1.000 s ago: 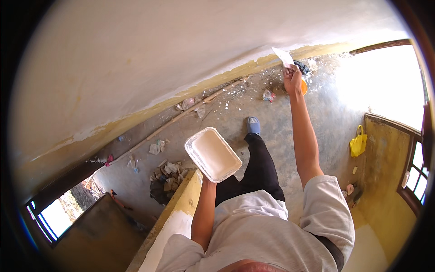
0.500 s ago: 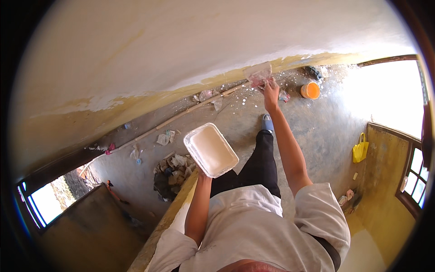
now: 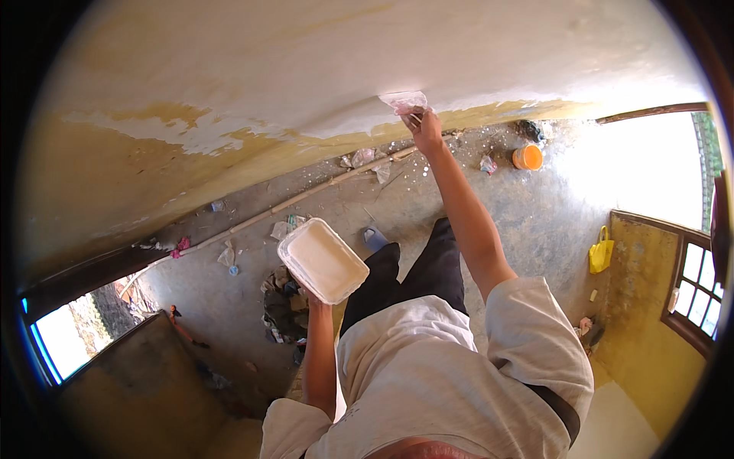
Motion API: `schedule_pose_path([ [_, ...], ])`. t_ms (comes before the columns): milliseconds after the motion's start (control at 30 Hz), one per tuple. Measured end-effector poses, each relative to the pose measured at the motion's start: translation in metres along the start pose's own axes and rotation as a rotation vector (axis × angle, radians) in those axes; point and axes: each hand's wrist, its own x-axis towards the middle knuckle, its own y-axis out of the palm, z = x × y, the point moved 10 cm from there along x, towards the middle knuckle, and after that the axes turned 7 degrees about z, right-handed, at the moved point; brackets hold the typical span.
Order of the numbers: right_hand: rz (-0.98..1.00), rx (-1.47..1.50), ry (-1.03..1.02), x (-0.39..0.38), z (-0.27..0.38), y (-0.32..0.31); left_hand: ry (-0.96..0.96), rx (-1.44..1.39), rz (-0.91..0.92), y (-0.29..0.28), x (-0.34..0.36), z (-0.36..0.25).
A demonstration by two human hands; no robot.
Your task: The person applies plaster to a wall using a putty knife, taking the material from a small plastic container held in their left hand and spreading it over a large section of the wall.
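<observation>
From left to right: our left hand [image 3: 314, 297] grasps a tub [image 3: 303, 277] of whitish paste [image 3: 329, 260] by its near end, above the floor [image 3: 489, 218], its long axis slanting forward-left. Ahead and rightward, our right hand [image 3: 427, 131] grips a scraper [image 3: 405, 100], its blade seemingly against the wall [image 3: 267, 61], above the floor's far edge. The right hand is nearer that wall.

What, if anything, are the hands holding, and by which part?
Left hand: the white rectangular tub, from below at its near side, exact grip hidden. Right hand: the flat spreader, by its near edge.
</observation>
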Motion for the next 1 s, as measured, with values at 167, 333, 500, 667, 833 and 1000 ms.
schedule_pose_path([
  [167,-0.103,0.160,-0.012,0.010,0.033,0.000,0.019,-0.020,-0.007,-0.005,0.003,-0.020],
  [333,-0.112,0.207,-0.049,-0.001,0.084,-0.001,0.020,-0.046,-0.013,-0.008,0.008,-0.022],
  [500,-0.125,0.340,-0.147,-0.037,0.110,-0.035,0.000,-0.063,-0.002,-0.004,0.022,-0.008],
  [667,-0.177,0.164,0.033,-0.059,0.048,-0.028,0.009,-0.054,-0.014,-0.003,0.026,-0.005],
  [833,-0.118,0.196,0.133,-0.011,0.009,-0.013,-0.003,-0.048,-0.023,0.000,0.032,0.009],
  [1000,-0.071,0.332,-0.023,0.037,0.072,0.025,0.019,-0.029,-0.037,0.002,0.031,0.013],
])
